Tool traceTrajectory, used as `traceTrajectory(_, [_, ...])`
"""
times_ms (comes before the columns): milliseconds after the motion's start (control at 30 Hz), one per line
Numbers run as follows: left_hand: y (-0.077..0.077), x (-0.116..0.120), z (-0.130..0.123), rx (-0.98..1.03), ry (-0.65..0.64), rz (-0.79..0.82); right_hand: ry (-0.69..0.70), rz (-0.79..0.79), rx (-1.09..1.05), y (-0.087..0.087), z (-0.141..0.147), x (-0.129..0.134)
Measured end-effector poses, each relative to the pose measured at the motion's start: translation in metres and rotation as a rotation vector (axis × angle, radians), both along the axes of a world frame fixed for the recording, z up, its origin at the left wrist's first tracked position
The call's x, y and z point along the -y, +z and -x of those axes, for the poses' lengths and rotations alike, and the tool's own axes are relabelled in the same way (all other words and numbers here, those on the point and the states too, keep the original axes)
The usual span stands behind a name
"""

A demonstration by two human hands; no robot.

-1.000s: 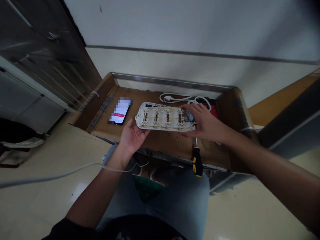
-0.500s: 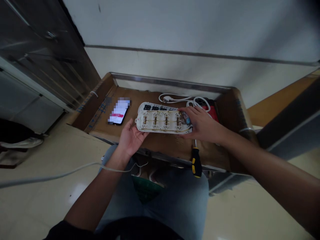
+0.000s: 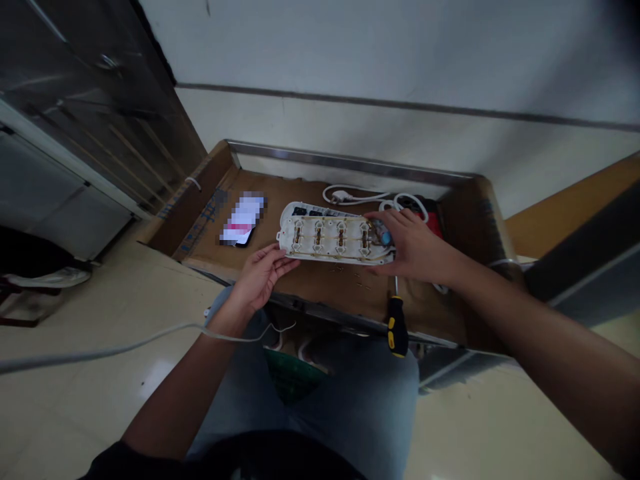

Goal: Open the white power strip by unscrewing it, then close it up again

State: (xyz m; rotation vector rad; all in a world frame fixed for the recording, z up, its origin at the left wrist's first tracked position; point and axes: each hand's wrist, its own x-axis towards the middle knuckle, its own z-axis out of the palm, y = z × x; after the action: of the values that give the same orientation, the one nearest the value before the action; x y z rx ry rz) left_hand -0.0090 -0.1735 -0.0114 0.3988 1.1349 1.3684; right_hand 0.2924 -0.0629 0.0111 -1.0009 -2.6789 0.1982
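Head view: one white power strip (image 3: 335, 233) with its cover off lies on the cardboard-topped counter (image 3: 320, 293), roughly mid-counter and held between both hands. Four socket positions in a row, brass contacts showing, thin wiring along the edges. Small dark squares at the far edge, count unclear. One blue part (image 3: 385, 237) sits at the right end, right by the right hand's fingers.

Left hand (image 3: 260, 279): fingers together and extended, tips touching the strip's lower left edge, no pinch. Right hand (image 3: 413, 247): fingers spread over the right end, thumb at the lower edge, gripping it.

One screwdriver (image 3: 397, 335), yellow and black handle, lies below the right hand, handle at the counter's front edge. A few small brass bits (image 3: 350, 275) just below the strip, exact count hard to tell. One phone (image 3: 243, 219), screen blurred, left of the strip. One white cord with one plug (image 3: 340, 196) behind the strip, one red object (image 3: 433, 227) behind the right hand. One grey cable (image 3: 125, 347) runs over the left forearm. Metal cabinet (image 3: 90, 133) on the left.
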Motion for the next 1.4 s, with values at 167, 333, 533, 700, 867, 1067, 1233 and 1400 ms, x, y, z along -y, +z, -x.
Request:
traceTrajectory(167, [0.002,-0.002,-0.002,-0.050,0.024,0.019,0.015,0.000,-0.010,-0.001,0.000,-0.001])
traceTrajectory(333, [0.001,-0.003,0.000,-0.075,0.011,-0.003,0.003,0.035,0.011,0.000,0.002,0.000])
traceTrajectory(533, [0.000,-0.007,0.001,-0.092,0.016,0.008,0.000,0.033,-0.003,0.000,0.003,0.000])
traceTrajectory(700, [0.002,-0.008,0.001,-0.113,0.003,0.022,0.005,0.041,0.015,0.001,0.002,-0.002])
traceTrajectory(867, [0.000,-0.009,0.004,-0.140,-0.042,0.023,0.005,0.042,0.022,0.003,0.002,-0.001])
traceTrajectory(1067, [0.000,-0.009,0.007,-0.155,-0.055,0.037,-0.005,0.055,0.034,0.005,0.004,0.001])
traceTrajectory(1233, [0.002,-0.010,0.007,-0.207,-0.085,0.064,-0.011,0.043,0.043,0.004,0.005,0.001])
traceTrajectory(1400, [0.007,-0.011,0.009,-0.198,-0.087,0.094,0.015,0.051,0.043,0.002,0.003,0.000])
